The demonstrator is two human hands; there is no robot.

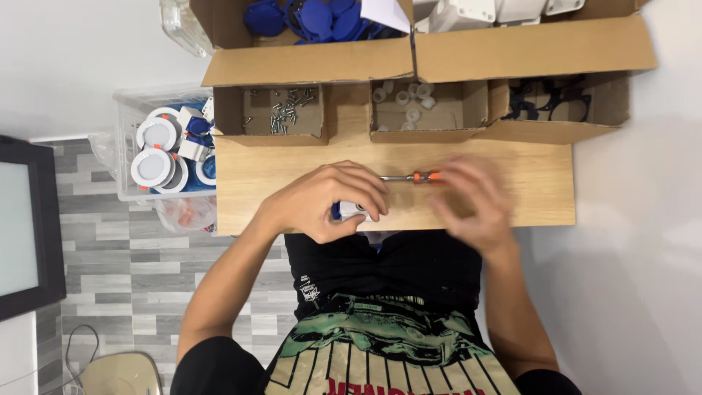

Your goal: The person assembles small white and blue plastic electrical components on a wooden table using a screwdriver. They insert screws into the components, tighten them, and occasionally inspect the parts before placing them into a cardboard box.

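My left hand (329, 201) is closed over a small blue and white part (349, 211) at the near edge of the wooden board (292, 164). A small screwdriver (413, 177) with an orange handle lies on the board just beyond it. My right hand (472, 201) is blurred with motion, fingers spread, right beside the screwdriver's handle and touching or nearly touching it; whether it grips the tool cannot be told.
Three low cardboard trays stand along the board's far edge: screws (284, 110), white caps (409, 99), black parts (548, 99). Behind them are boxes of blue pieces (314, 16) and white pieces (468, 11). A clear bin (128, 146) of round white fittings stands to the left.
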